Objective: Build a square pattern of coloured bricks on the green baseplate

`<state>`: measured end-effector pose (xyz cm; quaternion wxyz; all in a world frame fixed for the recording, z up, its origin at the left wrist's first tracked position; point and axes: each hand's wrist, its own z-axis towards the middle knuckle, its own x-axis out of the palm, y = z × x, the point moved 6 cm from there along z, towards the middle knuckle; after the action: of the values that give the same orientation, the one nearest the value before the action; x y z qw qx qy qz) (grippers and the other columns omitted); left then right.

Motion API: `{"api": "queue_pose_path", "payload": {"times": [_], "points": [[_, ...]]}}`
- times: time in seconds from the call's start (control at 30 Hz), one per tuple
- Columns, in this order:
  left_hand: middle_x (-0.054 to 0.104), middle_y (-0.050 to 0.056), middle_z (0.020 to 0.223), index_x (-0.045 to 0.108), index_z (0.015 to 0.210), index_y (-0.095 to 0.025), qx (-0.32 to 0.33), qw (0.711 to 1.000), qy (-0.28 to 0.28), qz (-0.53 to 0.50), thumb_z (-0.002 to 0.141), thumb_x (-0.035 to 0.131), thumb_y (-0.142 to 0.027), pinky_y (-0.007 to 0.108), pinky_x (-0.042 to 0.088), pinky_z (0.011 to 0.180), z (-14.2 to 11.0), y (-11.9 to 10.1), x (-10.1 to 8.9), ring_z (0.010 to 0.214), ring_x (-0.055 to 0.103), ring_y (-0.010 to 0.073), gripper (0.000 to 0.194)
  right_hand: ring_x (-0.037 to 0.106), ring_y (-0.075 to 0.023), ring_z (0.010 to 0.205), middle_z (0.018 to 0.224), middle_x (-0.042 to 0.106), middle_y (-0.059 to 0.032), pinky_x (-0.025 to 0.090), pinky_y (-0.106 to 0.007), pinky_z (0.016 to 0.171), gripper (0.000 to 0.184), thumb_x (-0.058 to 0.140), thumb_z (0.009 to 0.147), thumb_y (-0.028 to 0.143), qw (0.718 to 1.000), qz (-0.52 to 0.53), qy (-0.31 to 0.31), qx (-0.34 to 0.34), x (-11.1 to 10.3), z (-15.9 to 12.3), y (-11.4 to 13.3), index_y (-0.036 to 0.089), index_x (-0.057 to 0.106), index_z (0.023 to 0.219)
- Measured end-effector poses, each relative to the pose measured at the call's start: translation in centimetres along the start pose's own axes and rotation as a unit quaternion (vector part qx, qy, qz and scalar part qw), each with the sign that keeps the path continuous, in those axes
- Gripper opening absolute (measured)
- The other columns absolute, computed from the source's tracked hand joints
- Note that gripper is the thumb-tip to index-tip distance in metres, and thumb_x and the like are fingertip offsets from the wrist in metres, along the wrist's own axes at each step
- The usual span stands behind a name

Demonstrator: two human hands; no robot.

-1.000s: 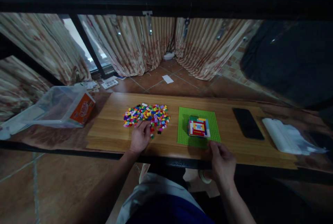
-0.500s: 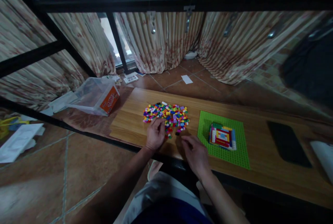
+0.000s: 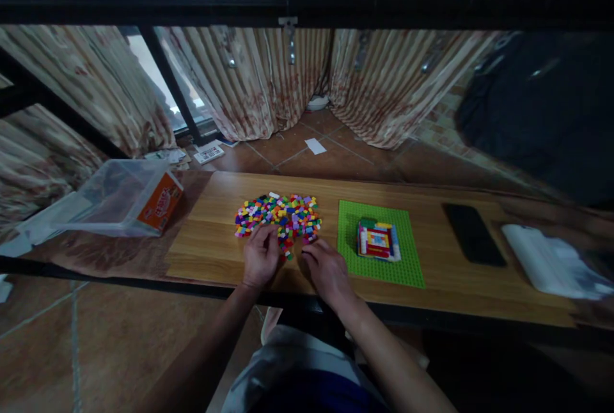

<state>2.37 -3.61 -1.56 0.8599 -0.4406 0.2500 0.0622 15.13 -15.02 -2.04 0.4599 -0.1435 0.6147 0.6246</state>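
A heap of small multicoloured toy bricks (image 3: 283,211) lies spread on the wooden table. At its near left edge is my left hand (image 3: 260,256), fingers curled and thumb drawn in; whatever it may hold is hidden. My right hand (image 3: 329,272) rests just below the heap's near right side, with thumb and forefinger pinched on a small black brick (image 3: 304,249). Right of that hand lies a green studded baseplate (image 3: 348,256). On it stands a low rectangular brick structure (image 3: 377,240) with red, white, yellow, blue and green parts.
A clear plastic box (image 3: 115,202) with an orange label stands at the table's left. Toward the right are a black phone-like slab (image 3: 474,234) and a white packet (image 3: 537,259). A dark metal bar (image 3: 307,7) crosses above, before striped curtains (image 3: 268,80).
The view has swung to the right, so the table's things sit further left. My right hand has come up to the black brick and closed on it. My left hand stays at the heap.
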Motion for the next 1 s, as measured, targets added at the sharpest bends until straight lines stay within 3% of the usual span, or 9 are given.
{"api": "queue_pose_path", "payload": {"times": [0.17, 0.3, 0.4, 0.63, 1.0], "points": [[0.07, 0.006, 0.092, 0.067, 0.093, -0.019, -0.004, 1.0, 0.011, 0.012, 0.091, 0.05, -0.025, 0.032, 0.054, 0.082, 0.1, 0.1, 0.2, 0.088, 0.065, 0.0187, 0.018, 0.066, -0.0196, 0.091, 0.097, 0.069, -0.0067, 0.052, -0.034, 0.083, 0.025, 0.048, 0.094, 0.029, 0.993, 0.084, -0.073, 0.047, -5.4, -4.7, -3.2, 0.023, 0.071, 0.101], [0.07, 0.006, 0.091, 0.067, 0.093, -0.018, -0.008, 1.0, 0.015, 0.012, 0.09, 0.05, -0.026, 0.032, 0.054, 0.08, 0.2, 0.2, 0.3, 0.087, 0.065, 0.0185, 0.019, 0.064, -0.0219, 0.095, 0.104, 0.067, -0.0089, 0.051, -0.037, 0.086, 0.028, 0.053, 0.092, 0.04, 0.982, 0.031, -0.144, 0.115, -11.4, -7.4, -8.0, 0.022, 0.073, 0.1], [0.069, 0.006, 0.091, 0.067, 0.092, -0.017, -0.01, 1.0, 0.019, 0.014, 0.09, 0.05, -0.026, 0.031, 0.053, 0.08, 0.3, 0.2, 0.3, 0.085, 0.065, 0.0182, 0.019, 0.063, -0.0224, 0.091, 0.102, 0.063, -0.0094, 0.052, -0.037, 0.078, 0.034, 0.055, 0.089, 0.048, 0.977, -0.017, -0.162, 0.137, -14.0, -7.6, -10.6, 0.022, 0.075, 0.098], [0.069, 0.007, 0.09, 0.068, 0.092, -0.016, -0.006, 1.0, 0.023, 0.02, 0.09, 0.05, -0.025, 0.031, 0.053, 0.079, 0.3, 0.2, 0.3, 0.085, 0.065, 0.0186, 0.02, 0.06, -0.0253, 0.101, 0.107, 0.062, -0.01, 0.05, -0.043, 0.089, 0.039, 0.051, 0.09, 0.053, 0.984, -0.07, -0.143, 0.077, -14.0, -5.9, -11.7, 0.024, 0.077, 0.092], [0.069, 0.006, 0.09, 0.069, 0.093, -0.018, -0.018, 0.999, 0.024, 0.028, 0.09, 0.05, -0.027, 0.031, 0.052, 0.077, 0.2, 0.7, 0.6, 0.083, 0.064, 0.0182, 0.021, 0.06, -0.0241, 0.096, 0.108, 0.062, -0.0094, 0.052, -0.044, 0.088, 0.033, 0.05, 0.091, 0.046, 0.988, -0.086, -0.124, 0.043, -13.8, -5.4, -12.0, 0.025, 0.076, 0.09]]}}
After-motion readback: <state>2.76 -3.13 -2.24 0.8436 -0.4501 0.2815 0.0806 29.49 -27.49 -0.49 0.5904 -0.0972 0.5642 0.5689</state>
